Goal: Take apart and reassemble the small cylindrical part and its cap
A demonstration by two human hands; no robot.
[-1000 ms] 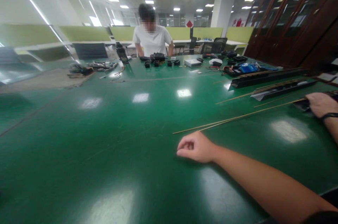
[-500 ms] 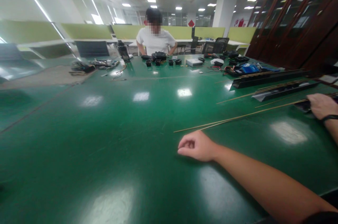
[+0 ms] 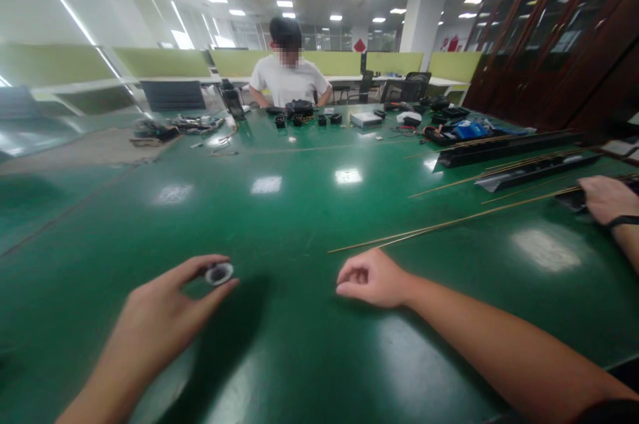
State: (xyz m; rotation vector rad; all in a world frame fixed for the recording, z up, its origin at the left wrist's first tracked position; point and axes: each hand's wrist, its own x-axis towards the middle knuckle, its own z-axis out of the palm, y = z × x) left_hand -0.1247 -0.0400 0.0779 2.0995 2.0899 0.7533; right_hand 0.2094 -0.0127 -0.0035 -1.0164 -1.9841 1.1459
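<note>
My left hand [image 3: 164,311] has come in over the lower left of the green table [image 3: 279,224]. Between its thumb and fingers it pinches a small round ring [image 3: 219,273] with a pale rim and a dark middle. On the tabletop right of centre rests my right hand [image 3: 373,277], its fingers curled in and nothing visible in the hollow. Just beyond my right knuckles lie thin brass-coloured rods [image 3: 429,229], which run off to the right. I cannot tell whether that hand touches them.
Another person's hand [image 3: 606,199], with a black wristband, lies on a dark channel at the right edge. More black channels [image 3: 509,148] with rods lie behind it. Small black boxes [image 3: 298,120], a blue bundle [image 3: 472,129] and wires line the far side, where a seated person [image 3: 287,78] faces me.
My left hand has entered from the lower left, holding the small ring. My right hand, the rods and the other person's hand at the right have stayed in place.
</note>
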